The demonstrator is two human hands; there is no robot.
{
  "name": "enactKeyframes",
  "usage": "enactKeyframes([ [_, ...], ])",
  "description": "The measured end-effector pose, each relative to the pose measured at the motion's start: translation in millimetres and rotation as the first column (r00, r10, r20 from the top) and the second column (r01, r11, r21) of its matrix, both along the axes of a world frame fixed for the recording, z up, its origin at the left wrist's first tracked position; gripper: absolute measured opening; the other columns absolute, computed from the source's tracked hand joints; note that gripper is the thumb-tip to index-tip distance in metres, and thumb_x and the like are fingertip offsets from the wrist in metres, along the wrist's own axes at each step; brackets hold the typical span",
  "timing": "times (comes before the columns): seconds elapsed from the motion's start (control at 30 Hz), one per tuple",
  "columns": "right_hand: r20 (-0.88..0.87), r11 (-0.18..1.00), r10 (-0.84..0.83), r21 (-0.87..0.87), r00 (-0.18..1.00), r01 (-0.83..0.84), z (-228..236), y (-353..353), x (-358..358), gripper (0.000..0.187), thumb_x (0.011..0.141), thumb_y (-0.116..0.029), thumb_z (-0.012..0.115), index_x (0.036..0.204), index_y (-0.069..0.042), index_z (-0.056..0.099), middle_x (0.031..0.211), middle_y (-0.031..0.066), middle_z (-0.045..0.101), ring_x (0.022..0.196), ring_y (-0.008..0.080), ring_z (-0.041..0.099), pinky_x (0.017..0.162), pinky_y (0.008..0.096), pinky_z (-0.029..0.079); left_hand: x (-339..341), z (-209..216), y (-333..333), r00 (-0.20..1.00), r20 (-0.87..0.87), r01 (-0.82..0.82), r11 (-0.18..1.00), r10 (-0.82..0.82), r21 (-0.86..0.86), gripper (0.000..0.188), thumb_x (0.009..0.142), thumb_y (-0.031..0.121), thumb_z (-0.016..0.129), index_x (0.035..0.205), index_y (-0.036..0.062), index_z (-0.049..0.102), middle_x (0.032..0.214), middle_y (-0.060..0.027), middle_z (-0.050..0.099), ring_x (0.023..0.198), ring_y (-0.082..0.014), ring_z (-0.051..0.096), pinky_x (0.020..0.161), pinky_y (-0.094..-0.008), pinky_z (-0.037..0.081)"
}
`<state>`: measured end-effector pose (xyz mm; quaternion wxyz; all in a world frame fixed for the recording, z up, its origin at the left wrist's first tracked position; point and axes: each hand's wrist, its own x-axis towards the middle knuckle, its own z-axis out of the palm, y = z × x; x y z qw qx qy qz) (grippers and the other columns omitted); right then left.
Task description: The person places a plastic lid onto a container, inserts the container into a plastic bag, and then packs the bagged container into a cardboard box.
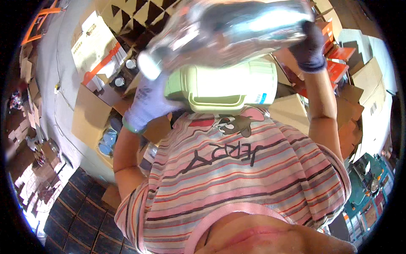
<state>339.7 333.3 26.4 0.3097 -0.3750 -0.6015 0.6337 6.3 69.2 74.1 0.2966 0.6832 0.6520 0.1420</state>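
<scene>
A pale green insulated jug (220,82) with a handle lies sideways in front of my chest. My left hand (150,101), in a pale lavender glove, is at the jug's left end and appears to grip it; its fingers are partly hidden. Above the jug is a clear plastic bag (237,34), smeared by motion, around something dark and shiny I cannot make out. My right hand (309,46), in a dark glove, is closed on the bag's right end. A blurred white rounded shape (149,66) shows at the bag's left end, near my left hand.
An open carton with cardboard dividers (139,15) stands ahead. A white box with an orange stripe (95,48) is at the left, near capped items (120,81). Orange-red cardboard flaps (338,59) and brown cartons (368,80) crowd the right. Green machinery (368,184) stands lower right.
</scene>
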Motion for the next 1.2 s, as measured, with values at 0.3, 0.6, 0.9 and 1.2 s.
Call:
enactKeyframes([
  [0.3, -0.118, 0.8, -0.575, -0.29, 0.81, 0.526, 26.4, -57.7, 146.2, 0.047, 0.095, -0.036, 0.047, 0.129, -0.004, 0.05, 0.124, 0.0142, 0.056, 0.113, 0.0282, 0.057, 0.094, 0.0467, 0.049, -39.3, -41.8, -73.5, 0.982, -0.025, -0.187, 0.98, 0.186, -0.063, 0.099, 0.055, 0.028, 0.088, 0.14, 0.0036, 0.043, 0.137, -0.0212, 0.045, 0.13, -0.0378, 0.041, 0.108, -0.0429, 0.037],
  [0.6, 0.035, 0.985, 0.162, -0.067, 0.986, -0.159, -20.6, -137.2, 5.3, 0.088, 0.074, -0.019, 0.072, 0.147, 0.002, 0.027, 0.144, 0.0147, 0.04, 0.132, 0.0227, 0.04, 0.112, 0.0352, 0.029, -22.3, -50.7, -56.4, 0.994, -0.103, -0.043, 0.999, 0.045, 0.017, 0.094, 0.061, 0.028, 0.086, 0.139, 0.0, 0.042, 0.137, -0.0216, 0.045, 0.127, -0.0388, 0.041, 0.106, -0.0449, 0.037],
  [0.9, 0.239, 0.939, 0.343, -0.098, 0.909, -0.328, -43.4, -128.2, 3.5, 0.08, 0.08, -0.041, 0.076, 0.141, -0.002, 0.041, 0.12, 0.0169, 0.06, 0.106, 0.0235, 0.06, 0.092, 0.0339, 0.046, -15.0, -90.0, -75.4, 0.459, 0.762, -0.416, 0.869, 0.456, -0.269, 0.13, 0.053, 0.023, 0.093, 0.151, 0.0058, 0.01, 0.14, -0.0156, 0.043, 0.127, -0.029, 0.045, 0.107, -0.0429, 0.038],
  [1.2, 0.342, 0.87, 0.41, 0.133, 0.846, -0.475, -23.3, -120.1, 7.2, 0.089, 0.073, -0.049, 0.078, 0.141, -0.004, 0.042, 0.108, 0.0208, 0.066, 0.092, 0.0236, 0.066, 0.083, 0.0359, 0.05, -16.7, -98.8, -84.6, 0.323, 0.81, -0.393, 0.847, 0.49, -0.357, 0.129, 0.057, 0.018, 0.092, 0.152, 0.01, 0.005, 0.139, -0.0138, 0.044, 0.125, -0.0281, 0.047, 0.105, -0.0432, 0.041],
])
